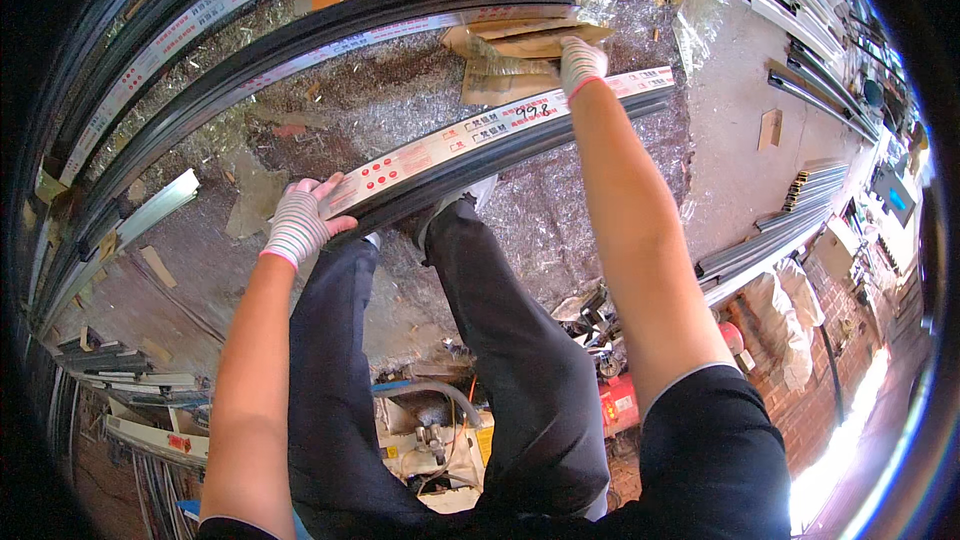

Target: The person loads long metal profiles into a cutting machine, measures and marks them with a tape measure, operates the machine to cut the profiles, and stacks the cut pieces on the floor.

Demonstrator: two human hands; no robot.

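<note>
Across my knees lies a bundle of dark metal profiles with white printed protective film on top and a handwritten number on it. My left hand, in a striped knit glove, grips the bundle's left end, thumb on the near side and fingers on the far side. My right hand, gloved alike, reaches over the bundle near its right end. Its fingers are at a folded piece of brown cardboard with clear tape or film. Whether they are closed on the cardboard cannot be made out.
Long film-covered profiles lie across the far left floor. A short white profile sits at left. Stacked profiles run along the right. Beneath my legs is a machine with hoses, and a red cylinder stands beside it. Metal shavings litter the mat.
</note>
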